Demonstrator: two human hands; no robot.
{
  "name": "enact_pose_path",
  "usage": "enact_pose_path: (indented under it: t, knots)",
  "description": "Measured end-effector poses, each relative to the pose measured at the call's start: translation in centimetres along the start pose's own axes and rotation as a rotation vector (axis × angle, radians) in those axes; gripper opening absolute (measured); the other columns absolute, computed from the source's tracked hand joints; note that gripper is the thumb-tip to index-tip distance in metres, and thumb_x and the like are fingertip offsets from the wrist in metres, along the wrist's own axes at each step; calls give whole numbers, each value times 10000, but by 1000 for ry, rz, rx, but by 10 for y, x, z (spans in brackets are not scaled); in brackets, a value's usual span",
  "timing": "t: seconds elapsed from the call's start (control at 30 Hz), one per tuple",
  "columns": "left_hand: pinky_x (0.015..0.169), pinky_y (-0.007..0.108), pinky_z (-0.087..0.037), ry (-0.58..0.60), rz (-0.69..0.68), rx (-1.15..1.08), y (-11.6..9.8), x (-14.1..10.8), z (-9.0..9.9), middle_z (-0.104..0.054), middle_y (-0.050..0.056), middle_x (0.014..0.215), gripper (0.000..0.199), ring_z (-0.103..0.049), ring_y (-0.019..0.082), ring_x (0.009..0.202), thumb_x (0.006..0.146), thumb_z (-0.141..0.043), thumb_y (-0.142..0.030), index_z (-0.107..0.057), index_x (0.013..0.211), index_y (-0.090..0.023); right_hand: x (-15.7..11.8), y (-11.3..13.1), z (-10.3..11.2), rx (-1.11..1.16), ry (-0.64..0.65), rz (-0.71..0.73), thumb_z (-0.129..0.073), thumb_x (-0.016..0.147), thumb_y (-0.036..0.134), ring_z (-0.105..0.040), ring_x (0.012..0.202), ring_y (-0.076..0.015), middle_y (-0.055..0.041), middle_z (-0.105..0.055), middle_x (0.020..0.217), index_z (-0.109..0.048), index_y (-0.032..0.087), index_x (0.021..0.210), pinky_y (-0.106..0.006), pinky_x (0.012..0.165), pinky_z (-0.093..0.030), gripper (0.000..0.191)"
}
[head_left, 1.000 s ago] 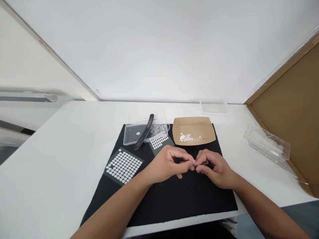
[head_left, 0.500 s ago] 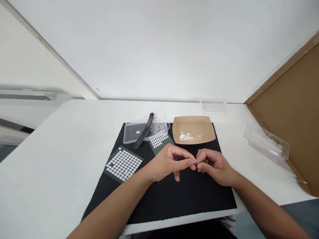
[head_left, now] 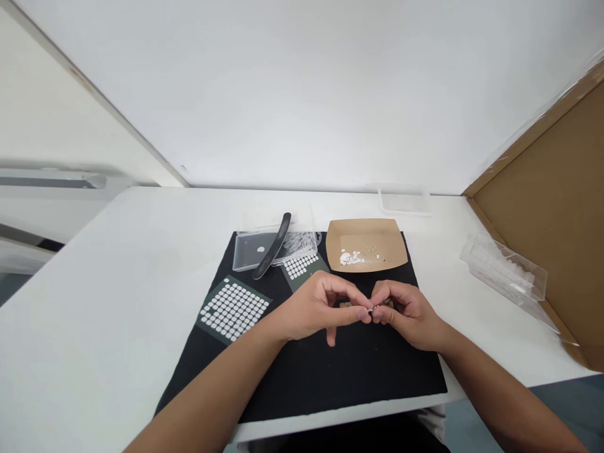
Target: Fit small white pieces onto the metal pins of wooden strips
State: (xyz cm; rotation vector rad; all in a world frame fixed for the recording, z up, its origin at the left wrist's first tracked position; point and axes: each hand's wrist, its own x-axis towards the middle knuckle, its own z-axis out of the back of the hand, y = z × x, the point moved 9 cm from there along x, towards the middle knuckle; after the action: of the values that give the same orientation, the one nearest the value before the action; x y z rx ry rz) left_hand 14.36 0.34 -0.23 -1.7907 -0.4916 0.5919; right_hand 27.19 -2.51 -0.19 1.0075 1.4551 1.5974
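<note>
Over the black mat my left hand [head_left: 325, 305] and my right hand [head_left: 410, 314] meet fingertip to fingertip. Both pinch a tiny shiny metallic piece [head_left: 370, 310], too small and too covered by fingers to name. My left thumb and forefinger press together at it, with the other fingers hanging lower. My right thumb and forefinger close on its other side. Small gold-coloured bits [head_left: 346, 304] show behind my left hand's fingers, and more glint by the right fingers. Just beyond the hands stands a brown paper tray [head_left: 365, 228] with small white pieces inside.
Two dark green sheets of white round stickers [head_left: 236, 308] lie on the black mat [head_left: 340, 384]. A black curved stick, seemingly a nail file [head_left: 274, 246], rests across a clear plastic box [head_left: 245, 255]. At right, another clear box [head_left: 507, 267] stands by a cardboard box [head_left: 552, 220].
Both hands stay almost in place, with small finger movements around the metallic piece. Gold-coloured bits now show between my left fingers.
</note>
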Motion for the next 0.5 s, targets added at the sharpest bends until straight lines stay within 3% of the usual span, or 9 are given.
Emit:
enact_pose_path:
  t: [0.27, 0.5]
  knots:
    - [393, 154, -585, -35, -13, -3, 0, 2, 1, -811, 77, 886, 210, -677, 99, 556, 837, -891, -260, -850, 991, -124, 0, 0, 3, -34, -17, -5, -726, 1025, 336, -645, 731, -132, -8, -688, 842, -722, 213, 980, -256, 660, -508, 132]
    - [370, 138, -556, -79, -19, 7, -5, 0, 1, -810, 80, 887, 236, -669, 95, 551, 887, -849, -340, -831, 958, -115, 0, 1, 5, -58, -39, 8, -737, 1019, 345, -640, 727, -131, -5, -697, 841, -716, 218, 972, -259, 664, -503, 137]
